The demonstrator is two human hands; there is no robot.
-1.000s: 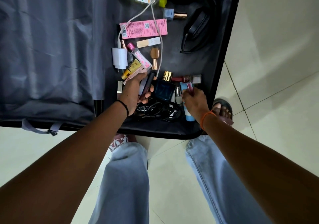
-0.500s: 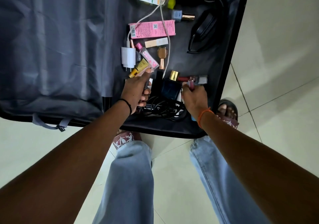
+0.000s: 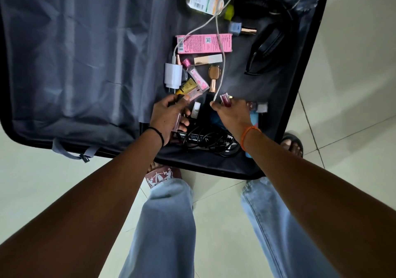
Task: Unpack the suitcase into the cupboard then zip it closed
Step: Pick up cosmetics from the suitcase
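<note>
- The suitcase (image 3: 64,63) lies open on the tiled floor (image 3: 353,84); its left half is covered by a grey zipped liner, and the loose items all sit in the right half. The cupboard is not in view.
- The left hand (image 3: 169,114) is closed around a few slim cosmetic tubes, its fingers (image 3: 184,98) reaching toward the yellow tube (image 3: 186,85) beside the white charger plug (image 3: 173,75). With the hand already full, the person would do well to pinch one more tube at most.
- The white cable (image 3: 219,48) runs from the plug across the pink box (image 3: 204,43); it should be lifted clear first so it does not drag small bottles along.
- The right hand (image 3: 232,114) grips a dark red bottle (image 3: 225,100), with the cable end touching its fingertip; whether it pinches the cable cannot be told.
- A black cord tangle (image 3: 210,140) lies under both wrists, close to the suitcase's near wall, and could snag.
- The black headphones (image 3: 267,48) rest against the right wall. Open floor to the right gives room to step away.
</note>
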